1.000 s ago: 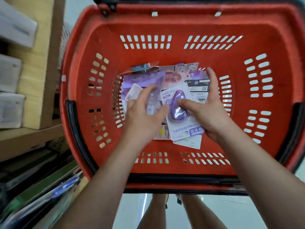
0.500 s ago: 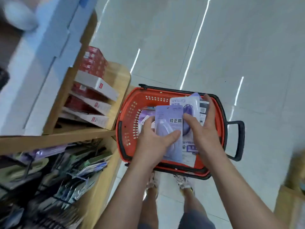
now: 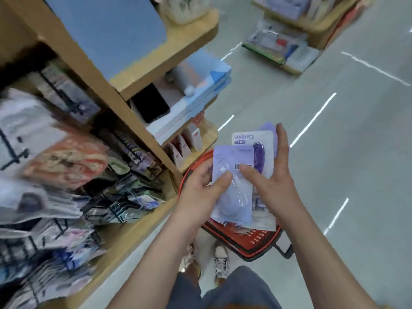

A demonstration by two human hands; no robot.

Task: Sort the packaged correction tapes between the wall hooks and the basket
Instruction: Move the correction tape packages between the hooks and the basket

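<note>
Front pack (image 3: 231, 157): lilac card, blister toward camera, pinched by left hand (image 3: 198, 186), thumb on blister. Probably being separated for hanging.
Rear pack (image 3: 247, 138): clamped in right hand (image 3: 274, 186), thumb in front, fingers behind.
Both packs held above basket (image 3: 256, 244), near shelf hooks (image 3: 128, 144).

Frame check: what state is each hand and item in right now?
left hand, grips lilac pack, thumb on its front
right hand, pinches white pack, fingers behind it
lilac pack, held up, in front of white pack
white pack, held up, partly covered
basket, on floor, contents hidden
phone, lying flat, screen dark
</note>
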